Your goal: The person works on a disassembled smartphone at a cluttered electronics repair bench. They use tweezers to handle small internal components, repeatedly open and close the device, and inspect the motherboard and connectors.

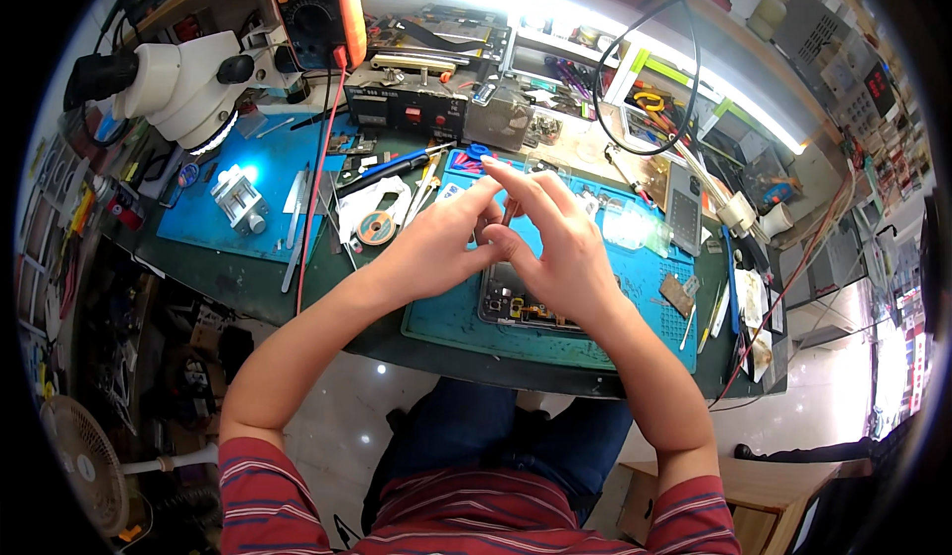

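Note:
My left hand and my right hand meet over the middle of the bench, fingertips close together. A small, thin dark piece shows between the fingers; its kind I cannot make out. Both thumbs and fingers are bent in around it, in a pinch. Below the hands, partly covered by the right one, an opened phone lies with its inner parts bare. It rests on a blue-green work mat.
To the left stand a white microscope and a small metal clamp on a second blue mat. A solder wire spool lies beside my left hand. Behind are a black power unit and an orange-cased multimeter; its red lead crosses the bench.

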Motion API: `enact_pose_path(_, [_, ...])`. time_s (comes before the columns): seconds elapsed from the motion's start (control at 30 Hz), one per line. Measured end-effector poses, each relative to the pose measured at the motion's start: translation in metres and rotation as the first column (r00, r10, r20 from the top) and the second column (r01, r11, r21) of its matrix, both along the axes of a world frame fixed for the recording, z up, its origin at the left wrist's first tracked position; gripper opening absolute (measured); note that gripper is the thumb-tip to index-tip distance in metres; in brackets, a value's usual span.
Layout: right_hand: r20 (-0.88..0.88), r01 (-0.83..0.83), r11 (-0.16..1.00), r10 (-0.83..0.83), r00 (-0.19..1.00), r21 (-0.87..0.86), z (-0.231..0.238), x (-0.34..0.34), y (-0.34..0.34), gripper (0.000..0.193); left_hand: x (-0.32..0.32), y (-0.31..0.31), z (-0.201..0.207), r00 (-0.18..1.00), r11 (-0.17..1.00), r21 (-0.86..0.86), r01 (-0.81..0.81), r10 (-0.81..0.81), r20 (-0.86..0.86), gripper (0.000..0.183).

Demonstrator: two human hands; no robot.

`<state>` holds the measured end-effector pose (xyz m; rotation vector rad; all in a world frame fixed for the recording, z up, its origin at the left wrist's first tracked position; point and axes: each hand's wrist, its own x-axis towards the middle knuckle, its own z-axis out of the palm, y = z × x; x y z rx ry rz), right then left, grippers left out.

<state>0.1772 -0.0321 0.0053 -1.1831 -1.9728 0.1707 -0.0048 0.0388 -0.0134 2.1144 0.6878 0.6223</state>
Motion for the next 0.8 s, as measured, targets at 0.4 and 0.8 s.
enact_pose_path(0.4, [-0.115,-0.013,0.994,0.0,0.993,-0.112,-0.004,0.001,-0.002,0.061,-0.001,0.004,-0.003,1.0,1.0,-0.006,0.0,0.0,-0.019,0.054])
enact_pose_path(0.8, [-0.444,0.12,0.99,-0.078,0.893,0.067,0.011,0.047,-0.007,0.055,0.03,0.014,-0.016,0.999,0.973,0.228,0.047,-0.047,-0.006,0.013])
